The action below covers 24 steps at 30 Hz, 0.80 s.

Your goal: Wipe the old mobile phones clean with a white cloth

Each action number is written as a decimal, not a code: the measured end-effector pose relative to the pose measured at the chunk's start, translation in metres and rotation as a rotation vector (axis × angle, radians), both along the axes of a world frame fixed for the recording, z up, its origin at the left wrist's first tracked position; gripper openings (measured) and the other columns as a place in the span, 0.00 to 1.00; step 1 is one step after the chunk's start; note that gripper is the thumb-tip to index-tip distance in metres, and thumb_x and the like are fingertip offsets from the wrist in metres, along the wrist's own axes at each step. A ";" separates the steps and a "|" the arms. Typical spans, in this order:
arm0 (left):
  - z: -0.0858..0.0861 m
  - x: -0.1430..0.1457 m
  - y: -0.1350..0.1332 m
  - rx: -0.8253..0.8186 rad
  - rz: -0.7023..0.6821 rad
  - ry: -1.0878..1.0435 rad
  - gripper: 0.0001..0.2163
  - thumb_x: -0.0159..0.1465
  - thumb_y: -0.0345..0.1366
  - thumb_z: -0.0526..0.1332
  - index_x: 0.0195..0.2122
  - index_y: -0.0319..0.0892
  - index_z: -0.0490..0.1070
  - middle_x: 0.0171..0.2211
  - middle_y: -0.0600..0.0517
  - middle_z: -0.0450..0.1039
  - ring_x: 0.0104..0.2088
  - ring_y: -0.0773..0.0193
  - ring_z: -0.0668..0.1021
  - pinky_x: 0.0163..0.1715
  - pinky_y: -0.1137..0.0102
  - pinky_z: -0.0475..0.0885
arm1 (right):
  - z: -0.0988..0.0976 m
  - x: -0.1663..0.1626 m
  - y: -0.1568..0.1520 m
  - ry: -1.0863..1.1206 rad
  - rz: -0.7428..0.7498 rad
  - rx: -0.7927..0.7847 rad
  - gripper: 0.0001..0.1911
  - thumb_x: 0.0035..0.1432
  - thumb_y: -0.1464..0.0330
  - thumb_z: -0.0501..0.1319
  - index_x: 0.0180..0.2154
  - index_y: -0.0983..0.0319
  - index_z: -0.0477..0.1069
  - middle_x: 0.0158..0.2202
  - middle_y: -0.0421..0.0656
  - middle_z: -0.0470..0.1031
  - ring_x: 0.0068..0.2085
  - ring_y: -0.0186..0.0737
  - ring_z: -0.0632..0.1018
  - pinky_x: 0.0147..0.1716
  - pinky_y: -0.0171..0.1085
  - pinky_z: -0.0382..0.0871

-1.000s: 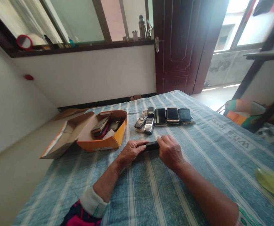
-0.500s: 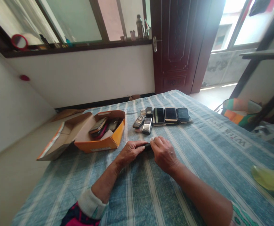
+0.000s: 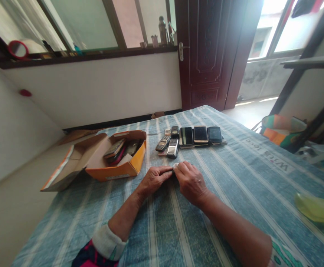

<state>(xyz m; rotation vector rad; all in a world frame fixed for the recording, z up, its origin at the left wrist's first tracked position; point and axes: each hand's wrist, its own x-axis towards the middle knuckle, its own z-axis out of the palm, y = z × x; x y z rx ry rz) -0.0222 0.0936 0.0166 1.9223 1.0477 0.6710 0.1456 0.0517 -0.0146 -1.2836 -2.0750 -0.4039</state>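
My left hand (image 3: 156, 180) is closed on a thin dark mobile phone (image 3: 173, 170), mostly hidden by the fingers. A small white tissue (image 3: 176, 166) shows between the fingertips of my right hand (image 3: 191, 183), which presses it against the phone's edge. Just beyond my hands lie keypad phones, among them a dark one (image 3: 163, 143) and a silver one (image 3: 172, 148). To their right, smartphones lie in small stacks: one with a striped reflection (image 3: 186, 136), a gold-edged one (image 3: 200, 134) and a dark one (image 3: 215, 134).
An orange cardboard box (image 3: 138, 159) with its lid open stands at the left, holding several phones (image 3: 114, 148). A striped blue cloth (image 3: 206, 244) covers the surface. Something yellow and translucent (image 3: 316, 209) lies at the right. Behind are a door (image 3: 206, 55) and a window ledge (image 3: 95, 55).
My right hand has shifted slightly left along the phone with the tissue, so less of the phone shows. The left hand stays closed on it. The view has moved slightly.
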 end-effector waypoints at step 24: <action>0.002 0.001 -0.001 -0.064 0.113 0.049 0.15 0.57 0.40 0.62 0.42 0.41 0.79 0.38 0.50 0.81 0.41 0.55 0.79 0.47 0.64 0.71 | -0.013 0.043 0.024 0.431 -0.198 -0.294 0.15 0.52 0.80 0.55 0.29 0.59 0.78 0.30 0.43 0.77 0.29 0.36 0.74 0.30 0.33 0.61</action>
